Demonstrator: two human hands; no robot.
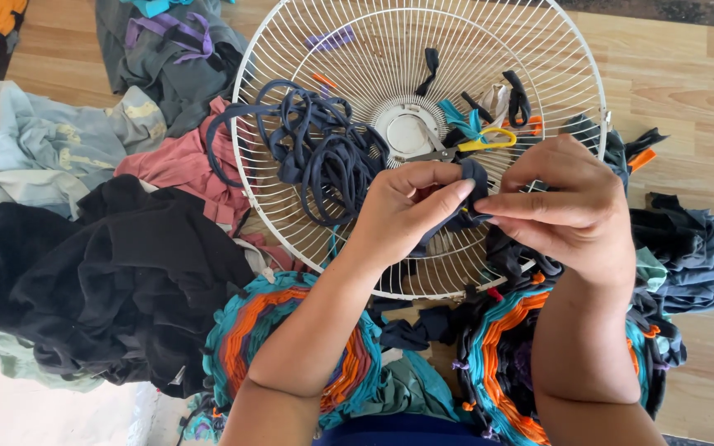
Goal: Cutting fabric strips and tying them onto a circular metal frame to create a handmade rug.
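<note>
Closest to the camera, two woven rag mats with orange, teal and purple rings lie under the forearms, one on the left (291, 347) and one on the right (506, 355). Just above them both hands meet over the near rim of a white wire fan guard (291, 239) that lies flat on the wooden floor (687, 91). The left hand (406, 211) has its fingers (448, 194) pinched narrow around a dark navy fabric strip (474, 186); the right hand (572, 206) has its fingers closed on the same strip from the other side, thumb and forefinger pressed flat together. The strip sits between the two hands, right at the fingertips, above the guard's wires.

Further out, a tangle of navy fabric loops (316, 149) lies inside the guard, left of its round centre hub (406, 132). Scissors with yellow handles (477, 142) rest just beyond the hands, near the hub. Short black strips (518, 97) are scattered across the far wires.

Off to the left, a heap of black cloth (101, 272), a pink garment (183, 165) and grey clothing (167, 58) are piled on the floor. To the right, dark grey fabric (696, 248) lies beside the guard.
</note>
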